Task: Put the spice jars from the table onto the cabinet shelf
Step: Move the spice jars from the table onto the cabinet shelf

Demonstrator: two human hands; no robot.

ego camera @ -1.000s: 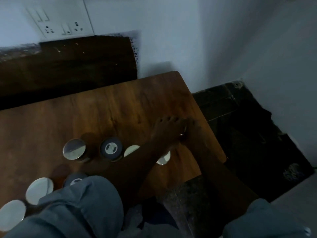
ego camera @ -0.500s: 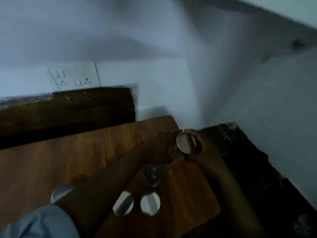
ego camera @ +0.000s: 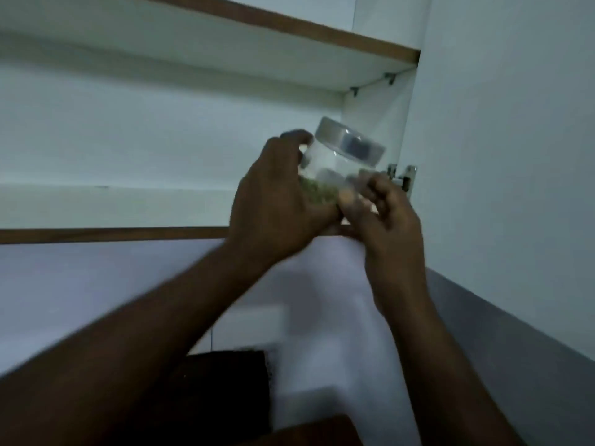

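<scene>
- While both hands hold it up, the clear round plastic spice jar (ego camera: 335, 165) with a silver metal lid (ego camera: 349, 144) sits in the air before the right end of the white cabinet's lower shelf (ego camera: 112, 204), not set down on it.
- The jar is tilted, with its lid leaning up and to the right; a layer of greenish spice lies at its bottom.
- The left hand (ego camera: 273, 207) wraps the jar's left side, its fingers (ego camera: 296, 136) curled round the wall up to just under the lid.
- The right hand (ego camera: 389, 220) is at the jar's lower right side; its fingers (ego camera: 376, 191) are bent against the wall, though blur hides exactly how they grip.
- The hands touch each other under the jar and hide its base.
- A second white shelf with a brown wooden front edge (ego camera: 193, 43) runs above.
- A metal hinge (ego camera: 402, 177) shows just right of the jar, beside the open white cabinet door (ego camera: 499, 156).
- Below the arms are a dark brown board (ego camera: 225, 381) against the wall and a corner of the wooden surface (ego camera: 315, 429).
</scene>
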